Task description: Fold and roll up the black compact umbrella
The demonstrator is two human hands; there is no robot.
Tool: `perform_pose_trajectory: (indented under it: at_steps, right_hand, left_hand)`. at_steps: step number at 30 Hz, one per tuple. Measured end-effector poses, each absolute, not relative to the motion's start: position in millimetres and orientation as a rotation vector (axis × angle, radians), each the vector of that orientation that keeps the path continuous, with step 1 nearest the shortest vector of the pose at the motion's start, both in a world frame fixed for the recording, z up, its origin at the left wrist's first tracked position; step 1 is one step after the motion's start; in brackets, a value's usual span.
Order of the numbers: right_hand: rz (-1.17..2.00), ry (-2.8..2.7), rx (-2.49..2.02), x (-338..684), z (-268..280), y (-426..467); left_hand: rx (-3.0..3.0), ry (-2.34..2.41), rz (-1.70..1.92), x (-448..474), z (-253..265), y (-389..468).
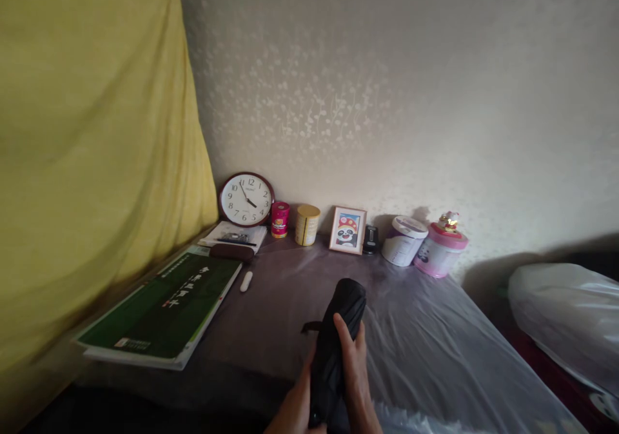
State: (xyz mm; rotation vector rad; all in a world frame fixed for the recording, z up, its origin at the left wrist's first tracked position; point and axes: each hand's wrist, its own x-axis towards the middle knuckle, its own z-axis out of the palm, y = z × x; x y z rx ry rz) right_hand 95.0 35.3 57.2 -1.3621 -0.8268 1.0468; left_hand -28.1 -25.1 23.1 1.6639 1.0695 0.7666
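Note:
A black folded umbrella [333, 347] is held above the near part of the grey-covered table [271, 331], its far end tilted up and to the right. My left hand [296, 395] grips its lower left side, with part of the fingers hidden by the umbrella. Around the right side my right hand [355, 363] is closed, its thumb lying along the top. A short dark strap [310, 326] sticks out to the left of the umbrella.
Left on the table lies a large green book [169, 305], beside a small white object [246, 282] and a brown case [232, 253]. Along the wall stand a clock [246, 199], pink and yellow cans, a panda picture frame [347, 230] and two tubs. A yellow curtain [97, 131] hangs left.

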Motion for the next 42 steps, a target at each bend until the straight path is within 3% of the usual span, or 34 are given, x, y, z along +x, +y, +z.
perform_pose_trajectory:
  at_steps: [5,11,17,25,31,37,42]
  right_hand:
    - [1.022,-0.828,-1.381,92.7,52.8,34.8]
    - [1.135,-0.789,-1.305,94.7,54.0,33.1]
    - [1.092,-0.827,-1.319,94.3,45.4,36.2]
    - [1.243,-0.759,-1.203,93.0,40.8,36.0]
    - [0.912,-1.046,-1.328,107.6,32.3,43.7]
    - [0.538,-1.297,-1.434,117.1,8.5,51.1]
    - [0.425,-1.627,-1.241,122.8,10.4,52.0]
  left_hand:
    - [1.758,1.406,0.499,-26.7,23.5,-29.5]
    - [1.705,0.963,0.837,-33.9,23.3,-25.8]
    - [1.778,1.37,0.523,-33.0,23.7,-27.7]
    - [1.418,1.078,0.808,-42.8,41.3,-26.9]
    - [1.827,1.393,0.905,-40.4,27.1,-15.5]
    - [1.991,1.587,0.653,-36.7,33.1,-12.6]
    - [2.067,1.72,0.366,-31.8,42.0,-11.6]
